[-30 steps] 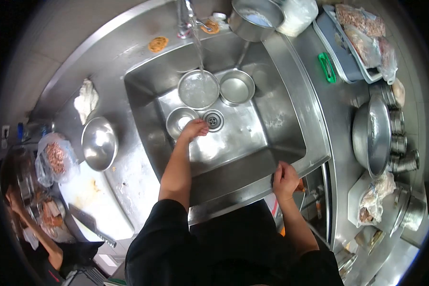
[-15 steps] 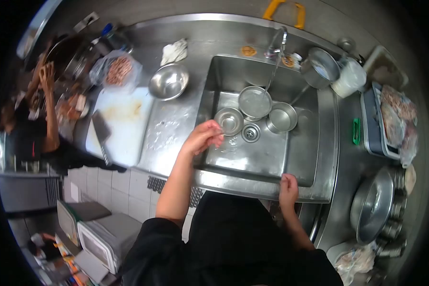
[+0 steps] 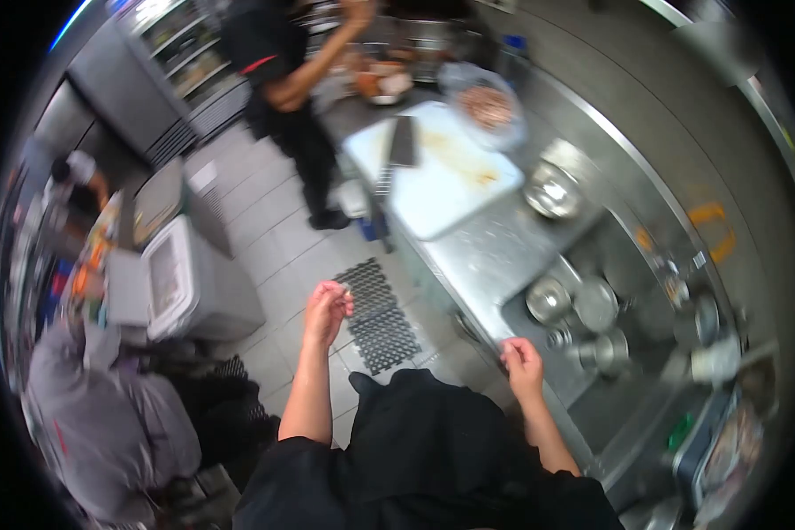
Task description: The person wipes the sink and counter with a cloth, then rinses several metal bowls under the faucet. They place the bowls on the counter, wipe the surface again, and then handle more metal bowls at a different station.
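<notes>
My left hand (image 3: 329, 311) is raised over the tiled floor and mat, fingers curled together around something small that I cannot make out. Near the sink's front edge is my right hand (image 3: 523, 360), its fingers curled in a loose pinch; whatever they hold, if anything, is hidden. Several metal bowls and pots, among them a small bowl (image 3: 548, 300) and a pot (image 3: 595, 304), sit in the steel sink (image 3: 556, 371) to the right.
A cleaver (image 3: 402, 146) lies on a white cutting board (image 3: 455, 208) beside bagged meat (image 3: 486, 107). One person (image 3: 283, 88) stands beyond the board; another in grey (image 3: 115, 424) is at lower left. A lidded bin (image 3: 194, 283) stands left, a black mat (image 3: 375, 314) on the floor.
The view has swung left, so the sink now appears farther right. My left hand is away from the sink and over the floor. The person in grey has come into view.
</notes>
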The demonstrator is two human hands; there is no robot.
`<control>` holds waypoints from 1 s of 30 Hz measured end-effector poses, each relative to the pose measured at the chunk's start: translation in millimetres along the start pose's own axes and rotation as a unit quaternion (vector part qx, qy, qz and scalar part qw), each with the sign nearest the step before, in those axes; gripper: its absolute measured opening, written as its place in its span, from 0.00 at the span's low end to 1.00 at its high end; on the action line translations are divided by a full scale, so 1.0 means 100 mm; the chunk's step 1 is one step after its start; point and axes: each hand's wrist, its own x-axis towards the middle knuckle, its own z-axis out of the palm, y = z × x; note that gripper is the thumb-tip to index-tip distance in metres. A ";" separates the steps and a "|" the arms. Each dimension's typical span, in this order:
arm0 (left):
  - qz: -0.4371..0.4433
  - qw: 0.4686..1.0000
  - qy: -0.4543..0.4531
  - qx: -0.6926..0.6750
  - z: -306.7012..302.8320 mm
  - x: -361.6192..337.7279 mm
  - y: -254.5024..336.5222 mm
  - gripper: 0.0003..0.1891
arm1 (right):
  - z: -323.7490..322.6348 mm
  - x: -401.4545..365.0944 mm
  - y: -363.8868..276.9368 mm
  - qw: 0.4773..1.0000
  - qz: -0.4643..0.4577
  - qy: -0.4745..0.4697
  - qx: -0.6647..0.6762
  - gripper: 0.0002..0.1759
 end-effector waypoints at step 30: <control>0.429 0.838 0.338 -0.002 -4.28 -0.04 4.28 0.05 | 4.98 2.18 1.55 0.761 0.141 -0.472 -0.423 0.11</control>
